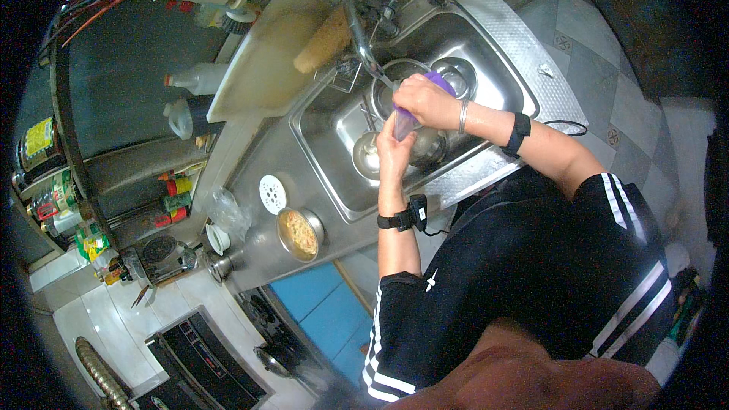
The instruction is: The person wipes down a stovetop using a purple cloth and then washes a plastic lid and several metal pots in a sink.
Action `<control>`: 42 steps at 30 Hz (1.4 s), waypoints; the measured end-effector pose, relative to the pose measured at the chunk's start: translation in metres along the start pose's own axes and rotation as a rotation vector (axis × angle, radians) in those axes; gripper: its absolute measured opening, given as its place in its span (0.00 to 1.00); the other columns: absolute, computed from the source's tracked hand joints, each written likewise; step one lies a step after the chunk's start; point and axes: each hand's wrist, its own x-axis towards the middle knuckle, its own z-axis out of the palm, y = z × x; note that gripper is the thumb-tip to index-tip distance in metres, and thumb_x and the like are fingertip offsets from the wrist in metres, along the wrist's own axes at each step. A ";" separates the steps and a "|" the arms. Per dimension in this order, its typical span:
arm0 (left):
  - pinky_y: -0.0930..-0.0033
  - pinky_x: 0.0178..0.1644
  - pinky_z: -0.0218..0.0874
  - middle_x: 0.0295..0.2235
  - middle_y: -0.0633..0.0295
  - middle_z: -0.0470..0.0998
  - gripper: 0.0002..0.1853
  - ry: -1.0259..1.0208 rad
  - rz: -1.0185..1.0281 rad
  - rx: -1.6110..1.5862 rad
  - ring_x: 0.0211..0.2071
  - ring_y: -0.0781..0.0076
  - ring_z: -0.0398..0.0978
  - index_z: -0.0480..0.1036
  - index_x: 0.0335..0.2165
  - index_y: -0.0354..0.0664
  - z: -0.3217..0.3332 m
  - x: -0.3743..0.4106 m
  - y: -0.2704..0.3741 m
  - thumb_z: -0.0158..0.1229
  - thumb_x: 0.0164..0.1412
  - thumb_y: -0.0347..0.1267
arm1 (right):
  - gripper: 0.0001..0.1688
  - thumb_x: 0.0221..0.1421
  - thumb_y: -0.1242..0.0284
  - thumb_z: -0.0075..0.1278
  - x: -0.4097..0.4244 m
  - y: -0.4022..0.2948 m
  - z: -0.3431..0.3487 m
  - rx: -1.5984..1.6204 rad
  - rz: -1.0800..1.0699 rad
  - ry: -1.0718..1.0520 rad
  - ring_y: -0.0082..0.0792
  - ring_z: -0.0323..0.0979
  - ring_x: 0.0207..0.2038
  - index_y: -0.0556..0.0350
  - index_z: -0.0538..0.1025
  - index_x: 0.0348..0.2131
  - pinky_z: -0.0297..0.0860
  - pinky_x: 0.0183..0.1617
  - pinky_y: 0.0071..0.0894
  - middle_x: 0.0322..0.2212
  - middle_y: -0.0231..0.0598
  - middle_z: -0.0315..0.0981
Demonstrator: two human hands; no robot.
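Observation:
Over a stainless steel sink [327,168], both hands meet on one translucent and purple item [405,124]; its exact kind is unclear. My right hand [424,99] is wrapped around its upper part, where bright purple material [441,82] sticks out past the fingers. My left hand [394,148] grips the lower, see-through end. Beneath the hands lie a steel pot [379,88], a shiny steel bowl [458,75], another bowl [364,154] and a partly hidden metal vessel [433,148]. The curved tap [361,40] points down just beyond my right hand.
On the steel counter left of the sink stand a metal bowl of food [300,236], a white perforated disc [273,195] and a clear plastic bag [228,210]. A white board [256,74] leans behind the sink. A stove [259,310] lies at lower left.

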 end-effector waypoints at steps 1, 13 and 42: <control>0.72 0.45 0.59 0.43 0.58 0.70 0.29 -0.019 -0.010 -0.005 0.42 0.70 0.68 0.63 0.47 0.36 -0.001 -0.002 0.001 0.55 0.41 0.18 | 0.05 0.36 0.77 0.46 0.003 0.004 -0.001 -0.004 0.019 -0.011 0.40 0.65 0.30 0.53 0.68 0.22 0.60 0.36 0.37 0.21 0.39 0.67; 0.76 0.44 0.58 0.40 0.59 0.72 0.30 -0.026 -0.032 -0.099 0.41 0.75 0.68 0.64 0.47 0.39 0.001 0.000 -0.013 0.51 0.40 0.16 | 0.04 0.35 0.75 0.47 0.005 0.011 0.004 -0.008 -0.153 -0.055 0.40 0.65 0.28 0.52 0.66 0.18 0.61 0.35 0.34 0.20 0.37 0.65; 0.56 0.45 0.60 0.43 0.59 0.69 0.35 -0.004 0.120 -1.506 0.39 0.62 0.69 0.62 0.48 0.50 -0.024 -0.036 -0.079 0.52 0.36 0.17 | 0.22 0.41 0.79 0.49 -0.025 0.087 0.003 1.282 1.041 -0.283 0.27 0.69 0.34 0.61 0.70 0.42 0.65 0.42 0.25 0.34 0.40 0.71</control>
